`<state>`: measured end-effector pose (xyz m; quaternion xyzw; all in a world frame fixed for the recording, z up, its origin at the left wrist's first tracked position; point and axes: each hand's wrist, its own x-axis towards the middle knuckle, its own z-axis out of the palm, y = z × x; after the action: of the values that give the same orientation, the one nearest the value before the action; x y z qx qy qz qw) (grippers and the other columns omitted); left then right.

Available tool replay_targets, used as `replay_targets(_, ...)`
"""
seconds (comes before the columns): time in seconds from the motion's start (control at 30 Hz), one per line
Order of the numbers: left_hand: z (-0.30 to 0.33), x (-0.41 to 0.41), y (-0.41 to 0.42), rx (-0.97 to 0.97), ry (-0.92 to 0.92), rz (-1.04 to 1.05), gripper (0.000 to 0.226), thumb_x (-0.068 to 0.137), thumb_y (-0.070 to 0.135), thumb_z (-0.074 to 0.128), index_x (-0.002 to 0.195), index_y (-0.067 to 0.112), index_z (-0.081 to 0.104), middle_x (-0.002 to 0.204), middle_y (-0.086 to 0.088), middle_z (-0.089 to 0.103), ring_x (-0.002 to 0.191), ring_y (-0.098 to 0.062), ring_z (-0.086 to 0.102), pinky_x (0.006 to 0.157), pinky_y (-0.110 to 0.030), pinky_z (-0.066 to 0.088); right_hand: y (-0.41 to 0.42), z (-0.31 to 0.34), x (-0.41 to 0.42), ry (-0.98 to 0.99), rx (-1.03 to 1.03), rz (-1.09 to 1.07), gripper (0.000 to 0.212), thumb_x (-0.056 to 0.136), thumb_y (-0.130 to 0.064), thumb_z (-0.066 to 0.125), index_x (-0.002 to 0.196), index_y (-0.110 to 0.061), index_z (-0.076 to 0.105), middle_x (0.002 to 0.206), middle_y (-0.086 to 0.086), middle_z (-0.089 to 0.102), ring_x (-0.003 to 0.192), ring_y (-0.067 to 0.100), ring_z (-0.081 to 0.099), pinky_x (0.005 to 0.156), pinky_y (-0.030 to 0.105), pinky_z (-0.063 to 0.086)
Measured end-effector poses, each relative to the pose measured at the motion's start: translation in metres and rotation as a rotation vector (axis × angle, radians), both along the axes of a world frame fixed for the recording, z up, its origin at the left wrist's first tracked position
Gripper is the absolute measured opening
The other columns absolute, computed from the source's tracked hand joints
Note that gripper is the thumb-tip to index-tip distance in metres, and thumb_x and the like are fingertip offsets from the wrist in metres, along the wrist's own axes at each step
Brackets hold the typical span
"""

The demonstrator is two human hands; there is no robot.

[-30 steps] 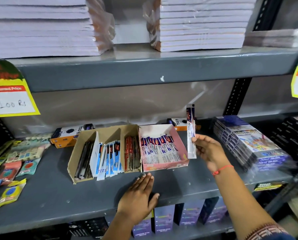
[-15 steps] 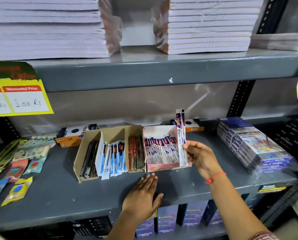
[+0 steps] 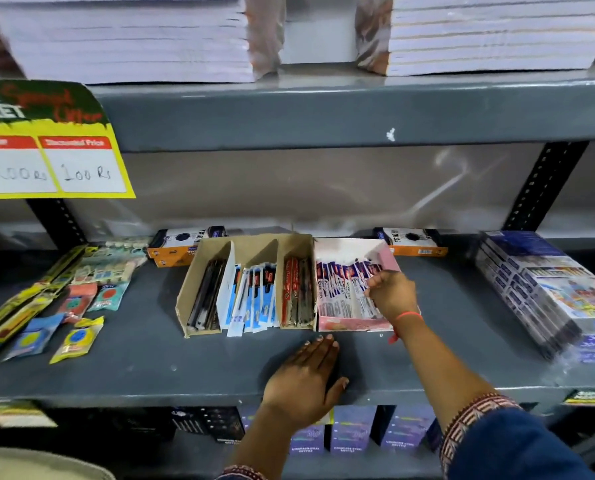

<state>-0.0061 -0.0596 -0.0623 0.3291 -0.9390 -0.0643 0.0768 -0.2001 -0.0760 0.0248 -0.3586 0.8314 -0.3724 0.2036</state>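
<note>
Right hand (image 3: 391, 295) on packet (image 3: 361, 299) (pink box (image 3: 355, 326))

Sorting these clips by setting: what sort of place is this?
Likely a stationery shop: a discounted-price tag hangs on the metal shelf, with stacked notebooks above and boxed pen packs below.

A brown cardboard tray (image 3: 251, 249) of pens sits mid-frame on the grey shelf (image 3: 150, 358). Small sachets (image 3: 76, 341) lie at nine o'clock and stacked blue packs (image 3: 545, 289) at three. Notebook piles (image 3: 133, 39) fill twelve, a yellow price tag (image 3: 54, 168) hangs at ten, and purple boxes (image 3: 351, 427) stand at six.
</note>
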Motion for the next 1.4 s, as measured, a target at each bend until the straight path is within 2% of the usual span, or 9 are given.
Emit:
replay_targets(0.13, 0.002, -0.001, 0.001, -0.047, 0.035, -0.022, 0.058, 0.097, 0.046, 0.024, 0.145, 0.014, 0.015, 0.154, -0.004, 0.018, 0.14, -0.016, 0.014, 0.109, -0.023, -0.004, -0.005, -0.008, 0.003, 0.148, 0.085, 0.081, 0.024, 0.088, 0.0, 0.048, 0.099, 0.002, 0.068, 0.101, 0.02, 0.073, 0.096, 0.033, 0.068, 0.087, 0.037, 0.056)
replay_targets(0.23, 0.004, -0.002, 0.003, -0.119, 0.087, -0.031, 0.054, 0.096, 0.041, 0.033, 0.14, 0.009, 0.031, 0.147, -0.009, 0.034, 0.135, -0.021, 0.032, 0.113, -0.033, 0.013, -0.006, -0.008, 0.004, 0.23, 0.112, 0.115, 0.025, 0.087, -0.001, 0.046, 0.099, 0.003, 0.067, 0.1, 0.022, 0.072, 0.094, 0.035, 0.068, 0.083, 0.036, 0.057)
replay_targets(0.37, 0.007, -0.002, 0.005, -0.072, 0.087, -0.021, 0.055, 0.096, 0.039, 0.037, 0.141, 0.009, 0.028, 0.149, -0.011, 0.031, 0.137, -0.023, 0.026, 0.114, -0.037, 0.006, -0.006, -0.005, 0.002, 0.276, 0.071, 0.133, 0.029, 0.086, 0.001, 0.042, 0.097, 0.001, 0.069, 0.099, 0.02, 0.074, 0.092, 0.034, 0.068, 0.083, 0.036, 0.057)
replay_targets(0.57, 0.009, 0.01, 0.007, -0.031, 0.073, 0.033, 0.055, 0.099, 0.041, 0.029, 0.144, 0.012, 0.019, 0.153, -0.007, 0.021, 0.14, -0.018, 0.017, 0.112, -0.025, -0.003, -0.003, 0.009, 0.028, 0.379, -0.088, 0.139, 0.031, 0.082, 0.002, 0.041, 0.088, -0.006, 0.071, 0.096, 0.019, 0.072, 0.086, 0.035, 0.066, 0.064, 0.026, 0.046)
replay_targets(0.87, 0.001, 0.096, -0.013, -0.085, 0.092, 0.116, 0.053, 0.099, 0.041, 0.026, 0.144, 0.014, 0.021, 0.152, -0.005, 0.024, 0.139, -0.015, 0.018, 0.111, -0.022, -0.001, -0.002, 0.022, 0.123, 0.334, -0.414, 0.294, 0.018, 0.084, -0.002, 0.055, 0.094, -0.003, 0.07, 0.1, 0.021, 0.065, 0.086, 0.038, 0.063, 0.077, 0.041, 0.053)
replay_targets(1.0, 0.002, 0.128, -0.023, -0.119, 0.145, 0.134, 0.048, 0.097, 0.034, 0.039, 0.137, 0.006, 0.037, 0.144, -0.011, 0.04, 0.134, -0.024, 0.034, 0.111, -0.029, 0.008, -0.008, 0.005, 0.164, 0.384, -0.228, 0.485, 0.022, 0.088, -0.005, 0.048, 0.096, -0.002, 0.068, 0.103, 0.021, 0.065, 0.09, 0.038, 0.065, 0.079, 0.041, 0.053)
replay_targets(1.17, -0.007, 0.17, -0.04, -0.128, 0.176, 0.296, 0.044, 0.099, 0.031, 0.033, 0.139, 0.013, 0.034, 0.148, -0.004, 0.032, 0.137, -0.016, 0.026, 0.112, -0.025, 0.008, -0.024, -0.014, 0.199, 0.441, 0.115, 0.541, 0.026, 0.092, -0.015, 0.045, 0.108, -0.003, 0.062, 0.115, 0.02, 0.059, 0.104, 0.037, 0.061, 0.091, 0.039, 0.048)
replay_targets(1.3, -0.002, 0.175, -0.041, -0.169, 0.22, 0.301, 0.037, 0.079, 0.012, 0.07, 0.114, 0.001, 0.062, 0.119, -0.016, 0.063, 0.108, -0.03, 0.061, 0.095, -0.049, 0.042, -0.034, -0.024, 0.215, 0.464, 0.254, 0.527, 0.038, 0.092, -0.024, 0.053, 0.122, -0.001, 0.049, 0.123, 0.019, 0.055, 0.112, 0.036, 0.057, 0.09, 0.039, 0.049)
replay_targets(1.4, -0.002, 0.175, -0.041, -0.234, 0.262, 0.271, 0.037, 0.073, 0.008, 0.076, 0.108, 0.0, 0.066, 0.11, -0.017, 0.068, 0.099, -0.031, 0.066, 0.083, -0.051, 0.05, -0.041, -0.031, 0.225, 0.538, 0.323, 0.489, 0.042, 0.092, -0.024, 0.053, 0.127, -0.001, 0.043, 0.127, 0.019, 0.051, 0.116, 0.034, 0.054, 0.092, 0.039, 0.049)
